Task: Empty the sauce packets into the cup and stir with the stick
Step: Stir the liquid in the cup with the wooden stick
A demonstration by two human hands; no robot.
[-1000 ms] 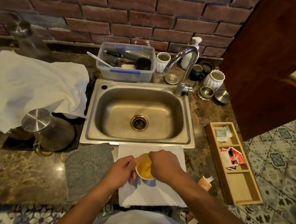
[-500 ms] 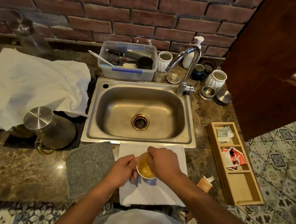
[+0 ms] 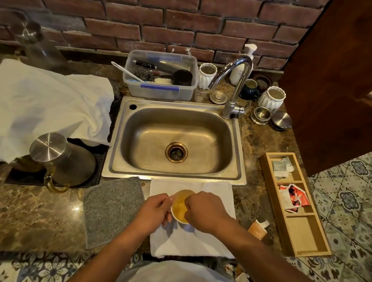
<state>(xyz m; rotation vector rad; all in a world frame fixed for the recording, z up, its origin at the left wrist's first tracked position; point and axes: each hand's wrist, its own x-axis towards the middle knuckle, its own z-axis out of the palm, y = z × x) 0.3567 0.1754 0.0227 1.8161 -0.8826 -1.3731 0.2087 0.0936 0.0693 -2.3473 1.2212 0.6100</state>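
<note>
A small white cup [image 3: 180,206] of amber liquid stands on a folded white cloth [image 3: 189,239] at the counter's front edge, just before the sink. My left hand [image 3: 154,210] grips the cup's left side. My right hand [image 3: 205,211] hovers over the cup's right rim with the fingers pinched downward, as on a thin stick; the hand hides the stick itself. Red and white sauce packets [image 3: 295,197] lie in the middle compartment of a wooden tray [image 3: 296,231] to the right. An orange packet [image 3: 257,229] lies on the counter next to the cloth.
The steel sink [image 3: 115,156] with its tap [image 3: 236,82] lies directly behind the cup. A grey mat [image 3: 112,208] sits left of the cloth, and a lidded glass carafe [image 3: 60,160] further left. Torn wrappers [image 3: 241,278] lie below the counter edge.
My right hand has shifted slightly over the cup, in small movements above the liquid. My left hand stays on the cup, which has not left its spot.
</note>
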